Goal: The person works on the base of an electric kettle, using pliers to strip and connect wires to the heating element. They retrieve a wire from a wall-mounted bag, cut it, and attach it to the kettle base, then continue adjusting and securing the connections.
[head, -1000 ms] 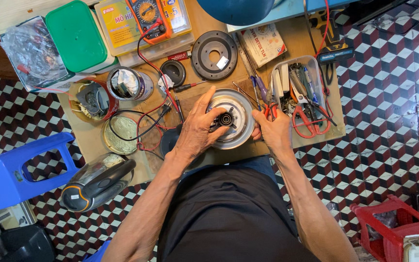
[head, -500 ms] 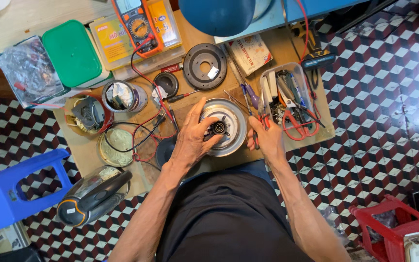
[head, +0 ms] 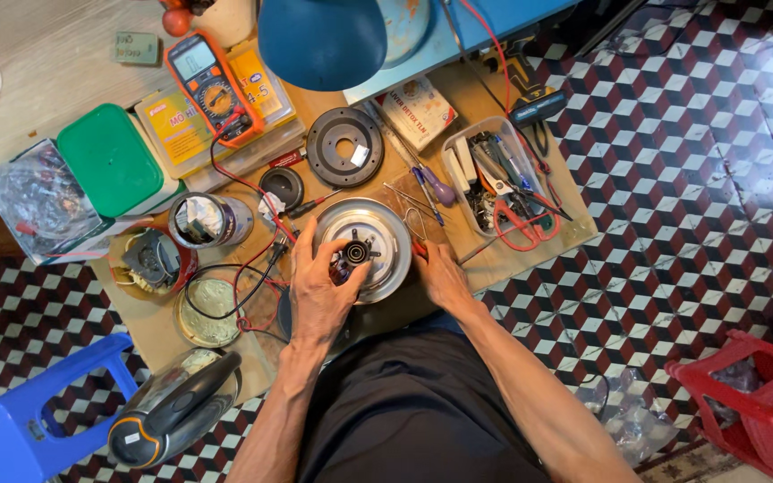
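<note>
A round silvery metal plate (head: 378,225) with a black connector hub (head: 356,252) at its middle lies on the low wooden board (head: 485,268) in front of me. My left hand (head: 319,291) rests on the plate's left side, its fingers closed around the black hub. My right hand (head: 440,273) lies at the plate's right edge, fingers curled on a small red-handled tool (head: 420,249) whose metal part reaches over the rim.
A black ring (head: 344,146), an orange multimeter (head: 210,85) with red and black leads, a green-lidded box (head: 113,161), a clear tray of tools and red scissors (head: 503,174), a metal cup (head: 205,220), a kettle body (head: 174,407), a blue stool (head: 11,429), a red stool (head: 749,394).
The view has shifted, so the board sits lower and further right. My left fingers have closed round the hub; my right hand has stayed at the plate's right edge.
</note>
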